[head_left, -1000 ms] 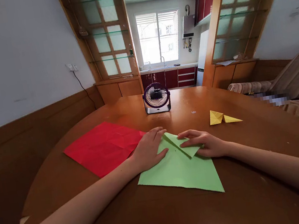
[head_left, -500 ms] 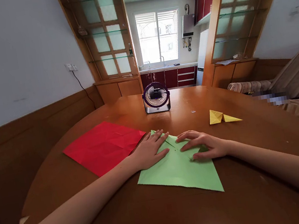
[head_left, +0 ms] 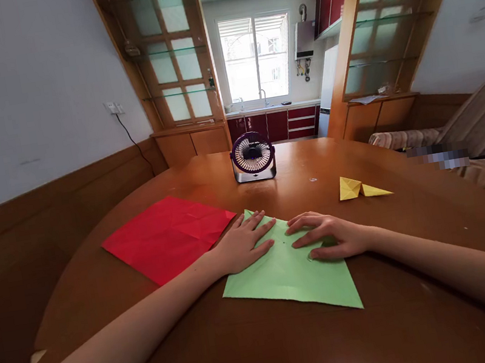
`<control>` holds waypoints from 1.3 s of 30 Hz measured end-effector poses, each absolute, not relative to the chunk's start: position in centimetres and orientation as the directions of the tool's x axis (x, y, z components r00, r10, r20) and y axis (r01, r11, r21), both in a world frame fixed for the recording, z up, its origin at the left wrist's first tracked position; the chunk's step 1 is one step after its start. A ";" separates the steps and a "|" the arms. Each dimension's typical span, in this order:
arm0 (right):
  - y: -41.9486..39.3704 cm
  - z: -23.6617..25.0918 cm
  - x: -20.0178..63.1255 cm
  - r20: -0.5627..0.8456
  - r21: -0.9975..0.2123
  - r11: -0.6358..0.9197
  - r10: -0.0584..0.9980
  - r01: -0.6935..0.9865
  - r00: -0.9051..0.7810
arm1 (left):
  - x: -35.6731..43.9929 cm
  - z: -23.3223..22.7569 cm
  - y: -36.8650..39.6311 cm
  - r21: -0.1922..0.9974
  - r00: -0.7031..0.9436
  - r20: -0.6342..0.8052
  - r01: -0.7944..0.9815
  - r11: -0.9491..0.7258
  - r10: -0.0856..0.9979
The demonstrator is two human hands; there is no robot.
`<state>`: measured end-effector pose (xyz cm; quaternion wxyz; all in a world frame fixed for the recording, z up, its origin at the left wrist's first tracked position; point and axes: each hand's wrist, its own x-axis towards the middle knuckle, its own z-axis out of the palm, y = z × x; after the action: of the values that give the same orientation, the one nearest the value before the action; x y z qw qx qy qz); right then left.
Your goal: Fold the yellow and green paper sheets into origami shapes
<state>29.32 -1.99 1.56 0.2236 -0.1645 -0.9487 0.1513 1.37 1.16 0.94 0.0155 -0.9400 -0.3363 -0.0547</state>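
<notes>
Pressing my left hand [head_left: 244, 244] and right hand [head_left: 330, 235] flat, fingers spread, on the green paper [head_left: 290, 272] lying mid tabletop [head_left: 269, 349], looks like only early folds done, lots left. Red sheet [head_left: 166, 235], yellow folded piece [head_left: 361, 188] and little fan [head_left: 253, 156] nearby, kitchen behind

A round wooden table [head_left: 260, 350] fills the near part of the room. White walls [head_left: 25, 87] rise above dark wood panelling [head_left: 44, 207], with a socket [head_left: 115, 108] and cord on the left. Glass-paned wooden shelves [head_left: 171, 51] frame an opening to a kitchen, where red cabinets [head_left: 279, 125] sit under a bright window [head_left: 257, 59]. A striped sofa [head_left: 483, 131] stands at the right.
</notes>
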 end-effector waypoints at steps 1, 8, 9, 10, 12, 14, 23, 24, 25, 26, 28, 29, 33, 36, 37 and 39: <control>-2.0 1.6 29.3 0.374 -0.354 0.903 0.376 0.244 -0.848 | 1.4 1.0 1.2 0.011 0.767 0.106 0.635 -0.772 0.632; -2.1 1.6 29.2 0.377 -0.314 0.921 0.344 0.230 -0.860 | 1.4 1.0 1.2 0.029 0.767 0.068 0.637 -0.770 0.638; -2.1 1.6 29.2 0.377 -0.310 0.923 0.339 0.228 -0.862 | 1.4 1.0 1.2 0.029 0.770 0.068 0.634 -0.773 0.634; -2.1 1.6 29.1 0.377 -0.306 0.925 0.336 0.227 -0.863 | 1.4 1.0 1.2 0.029 0.772 0.068 0.632 -0.775 0.632; -2.1 1.5 29.1 0.373 -0.297 0.926 0.336 0.232 -0.865 | 1.4 1.0 1.2 0.029 0.772 0.067 0.631 -0.775 0.631; -2.0 1.5 29.2 0.372 -0.290 0.928 0.335 0.235 -0.866 | 1.4 1.0 1.2 0.030 0.773 0.066 0.630 -0.776 0.631; -1.9 1.4 29.1 0.389 -0.286 0.933 0.323 0.220 -0.863 | 1.4 1.0 1.3 0.022 0.777 0.077 0.625 -0.781 0.624; -1.9 1.4 29.1 0.389 -0.287 0.932 0.324 0.221 -0.863 | 1.5 1.0 1.2 0.021 0.772 0.073 0.632 -0.774 0.632; -1.9 1.4 29.1 0.389 -0.288 0.932 0.325 0.221 -0.862 | 1.5 1.1 1.2 0.020 0.763 0.068 0.643 -0.765 0.643; -1.9 1.4 29.1 0.389 -0.288 0.932 0.324 0.221 -0.862 | 1.5 1.1 1.2 0.020 0.753 0.062 0.656 -0.755 0.656; -1.9 1.4 29.2 0.391 -0.290 0.932 0.325 0.220 -0.861 | 1.5 1.2 1.1 0.024 0.734 0.057 0.677 -0.736 0.677; -1.9 1.4 29.2 0.392 -0.291 0.932 0.324 0.218 -0.861 | 1.6 1.2 1.1 0.026 0.728 0.058 0.683 -0.730 0.684; -1.9 1.3 29.2 0.397 -0.298 0.931 0.322 0.211 -0.859 | 1.6 0.9 1.1 0.032 0.703 0.064 0.708 -0.706 0.708; -1.9 1.3 29.2 0.400 -0.308 0.927 0.331 0.215 -0.855 | 1.6 0.7 1.1 0.033 0.676 0.081 0.733 -0.680 0.733; -1.8 1.3 29.2 0.400 -0.311 0.926 0.332 0.214 -0.854 | 1.6 0.6 1.2 0.032 0.669 0.091 0.739 -0.673 0.738; -1.8 1.3 29.3 0.401 -0.315 0.926 0.329 0.209 -0.855 | 1.6 0.5 1.2 0.029 0.655 0.104 0.750 -0.661 0.748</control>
<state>29.26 -1.77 1.27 0.2296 -0.1411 -0.9540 0.1312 1.58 1.15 0.54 0.0082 -0.9097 -0.4116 -0.0536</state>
